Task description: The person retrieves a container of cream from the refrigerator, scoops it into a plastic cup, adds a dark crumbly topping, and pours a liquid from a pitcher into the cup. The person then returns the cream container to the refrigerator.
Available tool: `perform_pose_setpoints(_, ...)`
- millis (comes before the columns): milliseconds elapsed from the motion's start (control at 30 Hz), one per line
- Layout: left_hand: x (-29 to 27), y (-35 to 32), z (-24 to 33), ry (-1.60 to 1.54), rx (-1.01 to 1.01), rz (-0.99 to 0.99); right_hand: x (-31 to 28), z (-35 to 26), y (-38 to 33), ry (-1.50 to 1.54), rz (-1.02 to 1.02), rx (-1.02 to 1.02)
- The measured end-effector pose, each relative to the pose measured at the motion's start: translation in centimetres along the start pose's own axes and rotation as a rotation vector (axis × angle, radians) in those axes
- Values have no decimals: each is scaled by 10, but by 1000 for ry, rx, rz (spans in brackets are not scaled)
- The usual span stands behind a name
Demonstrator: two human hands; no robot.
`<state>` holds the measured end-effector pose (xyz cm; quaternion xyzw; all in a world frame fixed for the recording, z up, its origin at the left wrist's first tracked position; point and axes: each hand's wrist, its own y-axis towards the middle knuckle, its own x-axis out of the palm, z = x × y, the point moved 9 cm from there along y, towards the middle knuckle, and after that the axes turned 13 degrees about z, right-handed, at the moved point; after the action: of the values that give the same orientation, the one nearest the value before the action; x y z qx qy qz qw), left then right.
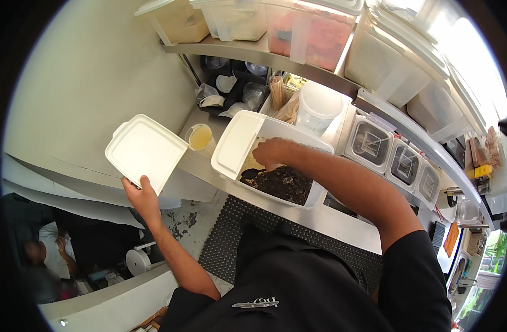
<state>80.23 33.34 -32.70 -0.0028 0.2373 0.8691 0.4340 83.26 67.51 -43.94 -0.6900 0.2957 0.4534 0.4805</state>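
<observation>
White foam clamshell box, lid shut, held out over the floor to the left of the steel counter, clear of it. Left hand grips the box at its near lower edge, thumb on top, other fingers underneath and not visible. Judged light and fairly stiff but crushable; best supported under the base rather than pinched at a corner. Right hand reaches into the clear plastic tub on the counter, fingers curled around a dark scoop sitting in dark crumbly contents; grip partly hidden. Tub lid rests on its left end. Just left of tub: small cup of yellow liquid. Behind: white bucket, shelf of storage bins.
</observation>
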Motion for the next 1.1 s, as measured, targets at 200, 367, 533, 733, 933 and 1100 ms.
perform_pose_setpoints(200, 12, -9, -80, 222, -136, -23, 0, -1, -6, 74, 47, -15)
perform_pose_setpoints(367, 75, -13, -181, 128, -238, -103, -22, 8, -18, 245, 72, 76)
perform_pose_setpoints(533, 137, -30, -215, 225, -485, -415, -63, 16, -56, 370, 195, 136)
perform_pose_setpoints(733, 128, -28, -84, 318, -31, -713, -51, 26, -92, 146, 234, 280)
perform_pose_setpoints(933, 97, -142, 156, -473, 834, -1014, -37, 22, -94, -247, 233, 349)
perform_pose_setpoints(1100, 122, -169, 133, -301, 856, -930, -4, 25, -109, -197, -26, 362)
